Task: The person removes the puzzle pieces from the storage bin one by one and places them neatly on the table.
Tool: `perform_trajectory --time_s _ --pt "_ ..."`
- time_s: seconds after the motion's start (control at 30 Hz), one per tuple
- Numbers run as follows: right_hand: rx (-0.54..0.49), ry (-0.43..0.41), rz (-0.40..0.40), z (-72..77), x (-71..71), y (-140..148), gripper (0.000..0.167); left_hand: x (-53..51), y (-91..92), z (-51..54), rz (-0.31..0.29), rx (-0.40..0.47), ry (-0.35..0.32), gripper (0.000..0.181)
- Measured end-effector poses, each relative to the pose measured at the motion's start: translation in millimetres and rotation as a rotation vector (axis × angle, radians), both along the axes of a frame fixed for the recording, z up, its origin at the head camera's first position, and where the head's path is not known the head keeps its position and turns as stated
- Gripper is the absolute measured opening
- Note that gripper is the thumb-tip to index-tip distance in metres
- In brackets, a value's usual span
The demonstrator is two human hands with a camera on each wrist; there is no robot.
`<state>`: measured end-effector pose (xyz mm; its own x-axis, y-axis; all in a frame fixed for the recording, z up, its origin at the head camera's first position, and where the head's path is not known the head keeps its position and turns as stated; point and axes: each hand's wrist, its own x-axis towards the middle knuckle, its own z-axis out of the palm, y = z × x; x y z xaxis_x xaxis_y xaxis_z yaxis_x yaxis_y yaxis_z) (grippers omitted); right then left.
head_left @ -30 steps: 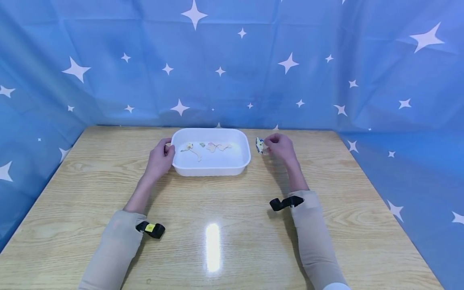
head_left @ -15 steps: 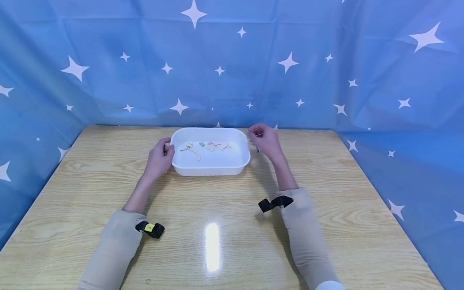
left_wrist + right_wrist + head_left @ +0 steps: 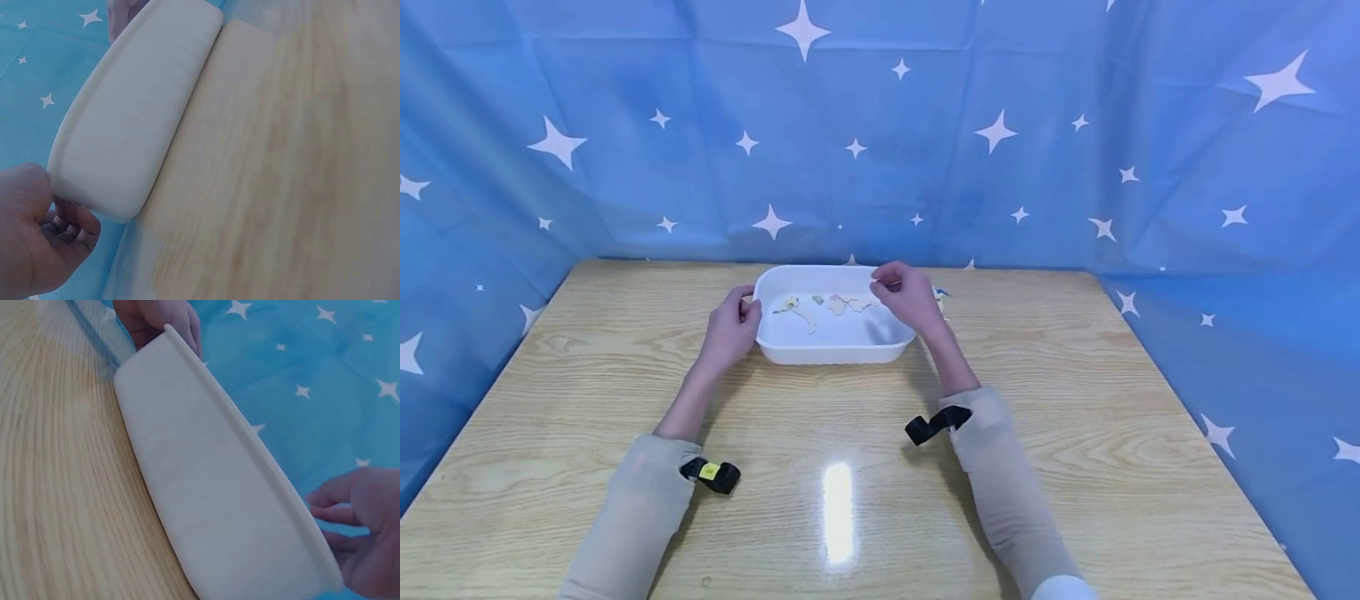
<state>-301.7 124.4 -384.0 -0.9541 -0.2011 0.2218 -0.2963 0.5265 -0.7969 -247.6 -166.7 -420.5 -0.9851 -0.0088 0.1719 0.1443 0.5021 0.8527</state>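
Note:
A white plastic tray (image 3: 831,355) stands near the back of the wooden table. My left hand (image 3: 735,327) grips its left end, thumb at the rim and fingers curled below the rim in the left wrist view. Over the tray's right end hovers my right hand (image 3: 910,297). Its thumb and index fingertip meet as if on a small, thin, pale piece that barely shows. Inside the tray lie several small flat pieces: a yellowish one with a trailing strip (image 3: 792,306), a green bit (image 3: 817,299) and pale pink pieces (image 3: 838,306).
Just right of the tray, partly behind my right hand, lies a small blue and pale patterned piece (image 3: 941,297). A blue curtain with white stars (image 3: 820,125) hangs behind the wooden table (image 3: 790,433).
My right hand has moved left from beside the patterned piece, across the rim, to above the tray. The left hand keeps its grip and the tray stays put.

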Motion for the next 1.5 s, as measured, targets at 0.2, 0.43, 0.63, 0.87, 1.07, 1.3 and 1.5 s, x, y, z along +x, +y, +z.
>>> perform_trajectory --time_s 0.2,0.43,0.63,0.87,1.07,1.3,1.5 --pt "0.046 -0.056 -0.012 -5.3 -7.3 -14.2 0.024 -0.7 0.2 -1.4 -0.001 -0.001 0.009 0.045" --pt "0.107 -0.112 0.016 -9.9 -14.9 -24.3 0.030 -0.5 0.3 -0.7 0.003 0.004 -0.002 0.045" --pt "0.191 -0.100 0.001 -15.7 -18.3 -28.4 0.028 -0.4 0.0 -1.4 0.001 0.004 -0.005 0.045" --pt "0.245 -0.134 -0.004 -20.7 -21.5 -28.6 0.032 -0.1 0.4 -1.8 0.001 0.005 0.003 0.044" --pt "0.350 -0.125 0.010 -22.2 -22.0 -28.4 0.036 -0.3 1.1 -0.5 0.010 0.002 -0.008 0.045" --pt "0.381 -0.148 0.016 -22.7 -19.0 -29.1 0.029 0.9 1.7 0.9 0.011 0.005 -0.016 0.044" --pt "0.364 -0.193 0.006 -23.0 -17.6 -30.2 0.030 1.4 2.0 0.9 0.013 0.009 -0.007 0.043"
